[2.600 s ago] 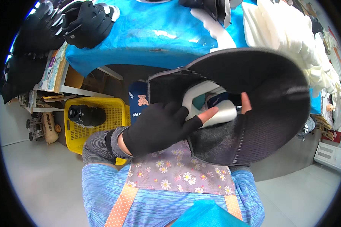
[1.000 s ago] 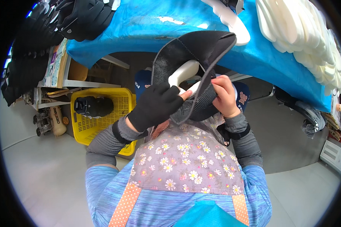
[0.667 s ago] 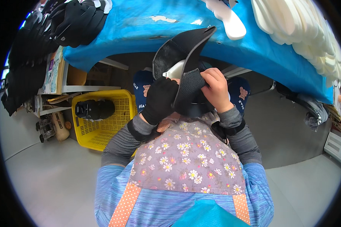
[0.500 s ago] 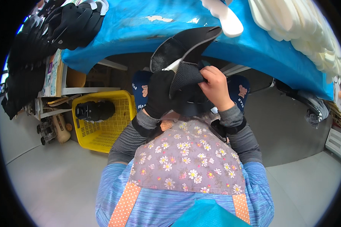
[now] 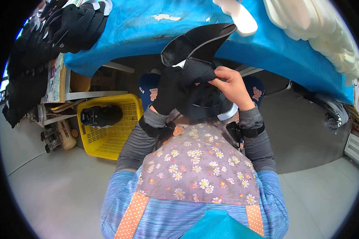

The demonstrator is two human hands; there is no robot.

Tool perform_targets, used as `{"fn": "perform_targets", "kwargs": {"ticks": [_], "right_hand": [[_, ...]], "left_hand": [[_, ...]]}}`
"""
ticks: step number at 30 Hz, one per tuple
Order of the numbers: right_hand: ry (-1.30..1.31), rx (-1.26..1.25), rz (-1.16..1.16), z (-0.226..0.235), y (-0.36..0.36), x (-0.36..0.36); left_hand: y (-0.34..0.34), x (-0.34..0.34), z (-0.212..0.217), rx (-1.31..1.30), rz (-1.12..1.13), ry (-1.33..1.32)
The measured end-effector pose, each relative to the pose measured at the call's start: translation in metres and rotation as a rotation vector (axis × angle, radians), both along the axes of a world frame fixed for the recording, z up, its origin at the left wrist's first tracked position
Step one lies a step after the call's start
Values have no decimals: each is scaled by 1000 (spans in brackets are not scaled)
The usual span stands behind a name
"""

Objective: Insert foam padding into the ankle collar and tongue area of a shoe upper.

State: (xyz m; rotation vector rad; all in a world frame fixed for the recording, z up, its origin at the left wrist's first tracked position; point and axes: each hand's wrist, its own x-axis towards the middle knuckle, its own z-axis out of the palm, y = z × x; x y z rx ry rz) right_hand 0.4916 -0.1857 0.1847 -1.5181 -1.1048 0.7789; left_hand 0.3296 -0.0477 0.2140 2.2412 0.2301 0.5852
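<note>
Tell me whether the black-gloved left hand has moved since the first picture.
Yes: judged against the yellow perforated plastic basket, the left hand is higher in view, toward the blue-covered table.

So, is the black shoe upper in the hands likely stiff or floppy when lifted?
The black shoe upper is probably flexible, since it curves between the left hand and right hand. It may hold some shape: its far end stands out without drooping. Its ribbed fabric suggests little slipperiness.

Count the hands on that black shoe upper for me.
2: the gloved left hand holds the black shoe upper by its left side, fingers mostly hidden; the bare right hand pinches its textured flap.
</note>
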Motion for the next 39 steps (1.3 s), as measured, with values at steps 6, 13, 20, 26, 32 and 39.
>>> {"fn": "perform_targets", "kwargs": {"ticks": [6, 13, 20, 26, 32, 39], "right_hand": [[428, -165, -63, -6, 11, 3], [768, -444, -29, -13, 26, 17], [464, -199, -149, -14, 20, -4], [208, -152, -182, -7, 23, -15], [429, -349, -108, -2, 26, -3], [567, -327, -146, -21, 32, 1]], "left_hand": [[11, 11, 6, -282, 136, 596], [11, 19, -35, -614, 215, 63], [1, 6, -29, -478, 225, 195], [3, -2, -48, -566, 252, 31], [15, 3, -47, -620, 198, 191], [19, 5, -45, -280, 99, 476]]}}
